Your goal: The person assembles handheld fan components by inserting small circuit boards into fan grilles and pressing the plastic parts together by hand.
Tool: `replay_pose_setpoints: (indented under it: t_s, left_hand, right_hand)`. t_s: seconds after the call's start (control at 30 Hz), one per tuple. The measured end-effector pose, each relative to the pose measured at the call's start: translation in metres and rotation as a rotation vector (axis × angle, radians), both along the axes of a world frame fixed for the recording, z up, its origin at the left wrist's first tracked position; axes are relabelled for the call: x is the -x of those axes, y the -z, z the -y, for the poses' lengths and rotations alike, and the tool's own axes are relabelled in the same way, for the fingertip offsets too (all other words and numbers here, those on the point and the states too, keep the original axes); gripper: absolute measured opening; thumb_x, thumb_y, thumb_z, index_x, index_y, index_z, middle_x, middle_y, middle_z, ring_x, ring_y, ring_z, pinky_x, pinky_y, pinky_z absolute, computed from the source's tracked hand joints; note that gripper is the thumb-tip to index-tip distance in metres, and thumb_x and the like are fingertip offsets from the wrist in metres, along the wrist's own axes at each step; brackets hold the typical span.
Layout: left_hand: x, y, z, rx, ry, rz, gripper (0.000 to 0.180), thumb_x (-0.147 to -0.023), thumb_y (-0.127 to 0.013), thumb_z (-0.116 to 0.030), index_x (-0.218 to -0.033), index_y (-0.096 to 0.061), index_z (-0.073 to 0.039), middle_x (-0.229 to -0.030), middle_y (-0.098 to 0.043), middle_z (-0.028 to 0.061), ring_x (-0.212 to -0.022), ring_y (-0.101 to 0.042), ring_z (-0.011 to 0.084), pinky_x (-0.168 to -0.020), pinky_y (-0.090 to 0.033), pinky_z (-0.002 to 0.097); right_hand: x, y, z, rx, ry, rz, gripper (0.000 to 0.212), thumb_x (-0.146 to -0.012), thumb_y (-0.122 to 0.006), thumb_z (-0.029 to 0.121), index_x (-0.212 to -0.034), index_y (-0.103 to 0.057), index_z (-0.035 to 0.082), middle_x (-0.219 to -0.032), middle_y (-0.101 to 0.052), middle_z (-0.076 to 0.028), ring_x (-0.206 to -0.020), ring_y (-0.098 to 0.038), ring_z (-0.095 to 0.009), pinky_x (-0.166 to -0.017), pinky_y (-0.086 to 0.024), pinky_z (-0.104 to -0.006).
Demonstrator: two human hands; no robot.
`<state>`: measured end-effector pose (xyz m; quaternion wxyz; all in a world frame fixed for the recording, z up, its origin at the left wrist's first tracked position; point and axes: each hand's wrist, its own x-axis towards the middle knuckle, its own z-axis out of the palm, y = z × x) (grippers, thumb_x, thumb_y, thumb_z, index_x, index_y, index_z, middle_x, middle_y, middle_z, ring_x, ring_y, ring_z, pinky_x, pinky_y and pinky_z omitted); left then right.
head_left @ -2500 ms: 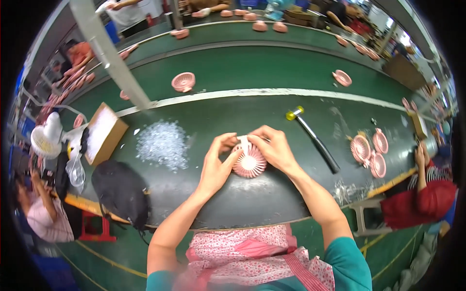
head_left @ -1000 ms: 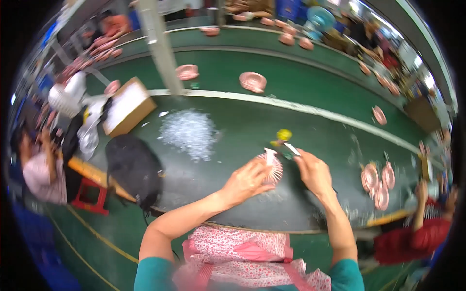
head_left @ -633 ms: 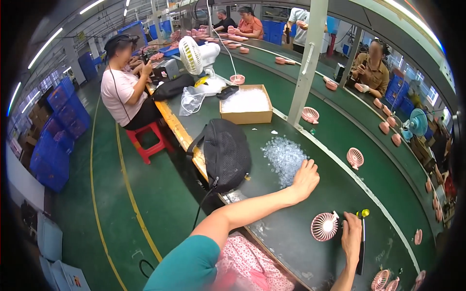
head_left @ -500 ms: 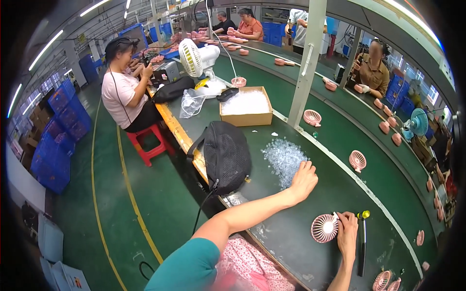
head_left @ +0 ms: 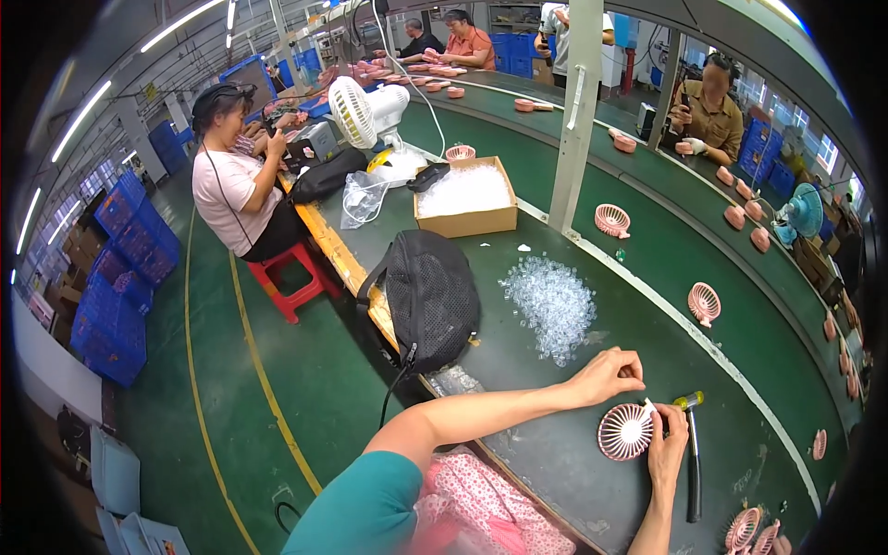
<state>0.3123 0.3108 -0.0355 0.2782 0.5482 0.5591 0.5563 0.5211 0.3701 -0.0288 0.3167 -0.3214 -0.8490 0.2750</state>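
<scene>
My left hand (head_left: pixel 606 376) hovers over the bench just above a round pink slatted fan housing (head_left: pixel 625 432). Its thumb and fingers are pinched together, and whatever they may hold is too small to make out. My right hand (head_left: pixel 668 451) grips the housing at its pale stub on the upper right, while the housing rests on the dark bench. Right beside that hand lies a hammer (head_left: pixel 694 462) with a yellow head and black handle. Beyond my left hand spreads a heap of small clear plastic pieces (head_left: pixel 550 305).
A black mesh bag (head_left: pixel 430 301) sits at the bench's left edge, near a cardboard box (head_left: pixel 467 222) of white bits and a white fan (head_left: pixel 365 113). Pink housings (head_left: pixel 704 303) ride the green belt to the right. Co-workers (head_left: pixel 236 176) sit along the line.
My left hand has moved from the clear pieces rightward and nearer, to just above the housing, its fingers now pinched. My right hand keeps its grip. Housings on the belt have shifted.
</scene>
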Motion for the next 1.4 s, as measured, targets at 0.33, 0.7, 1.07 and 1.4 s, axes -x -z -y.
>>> replay_pose_setpoints:
  t_s: [0.33, 0.7, 1.07, 1.4]
  left_hand:
    - [-0.027, 0.008, -0.002, 0.201, 0.246, 0.671, 0.026, -0.094, -0.066, -0.016, -0.111, -0.064, 0.004, -0.103, -0.069, 0.0092, -0.097, -0.065, 0.0138, -0.085, -0.053, 0.0266]
    - [-0.024, -0.004, 0.001, 0.302, 0.233, 0.951, 0.03, -0.093, -0.066, -0.011, -0.12, -0.061, 0.002, -0.108, -0.069, 0.0119, -0.097, -0.067, 0.0155, -0.087, -0.054, 0.0287]
    - [-0.037, -0.012, 0.014, 0.162, 0.124, 0.418, 0.027, -0.095, -0.065, -0.013, -0.117, -0.068, 0.002, -0.112, -0.069, 0.0101, -0.1, -0.064, 0.0126, -0.091, -0.05, 0.0255]
    - [-0.032, -0.005, 0.01, 0.178, 0.203, 0.675, 0.014, -0.09, -0.069, -0.006, -0.103, -0.066, -0.001, -0.095, -0.07, 0.0064, -0.086, -0.066, 0.0104, -0.076, -0.055, 0.0239]
  right_hand:
    - [-0.004, 0.003, 0.018, 0.253, 0.079, -0.315, 0.016, -0.094, -0.06, 0.003, -0.108, -0.063, -0.004, -0.098, -0.07, -0.012, -0.09, -0.067, -0.018, -0.081, -0.053, -0.0299]
    - [0.005, 0.0, 0.015, 0.234, -0.009, -0.435, 0.02, -0.094, -0.062, 0.01, -0.111, -0.063, -0.001, -0.099, -0.071, -0.015, -0.09, -0.071, -0.026, -0.077, -0.055, -0.0338]
    - [0.0, -0.001, 0.018, 0.092, 0.065, -0.348, 0.017, -0.095, -0.06, 0.011, -0.107, -0.064, 0.0, -0.095, -0.071, -0.017, -0.085, -0.071, -0.033, -0.073, -0.056, -0.0382]
    - [-0.004, -0.008, 0.014, -0.02, -0.043, -0.304, 0.017, -0.093, -0.064, 0.013, -0.105, -0.065, 0.002, -0.093, -0.071, -0.015, -0.083, -0.07, -0.031, -0.07, -0.056, -0.0376]
